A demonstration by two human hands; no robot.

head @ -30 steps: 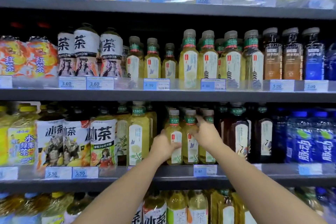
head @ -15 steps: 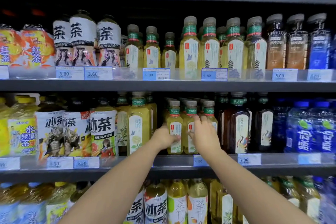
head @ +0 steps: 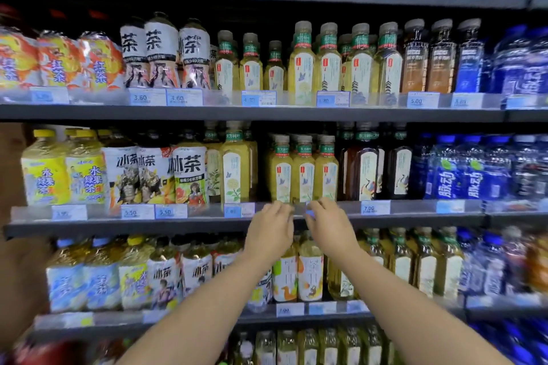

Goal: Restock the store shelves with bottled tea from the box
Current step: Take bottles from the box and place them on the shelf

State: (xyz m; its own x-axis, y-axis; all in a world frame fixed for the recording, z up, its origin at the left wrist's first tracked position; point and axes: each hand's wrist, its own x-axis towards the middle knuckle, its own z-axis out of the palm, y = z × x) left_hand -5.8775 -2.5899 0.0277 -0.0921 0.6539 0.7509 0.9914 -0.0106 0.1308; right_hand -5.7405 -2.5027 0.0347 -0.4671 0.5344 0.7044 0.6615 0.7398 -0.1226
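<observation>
While both touch shelf rail point(head: 415, 210) | left hand point(head: 268, 232) fingers point(head: 281, 208) curled, grip unclear | right hand point(head: 330, 228) fingers point(head: 320, 206) pinch price tag point(head: 310, 212)

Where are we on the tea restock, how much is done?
Done: three small yellow tea bottles with green neck bands stand in a row at the front of the grey metal shelf. In hand: no bottle; left hand and right hand are at the clear price rail below them, grip unclear. Left: unknown; the box is out of view.
</observation>
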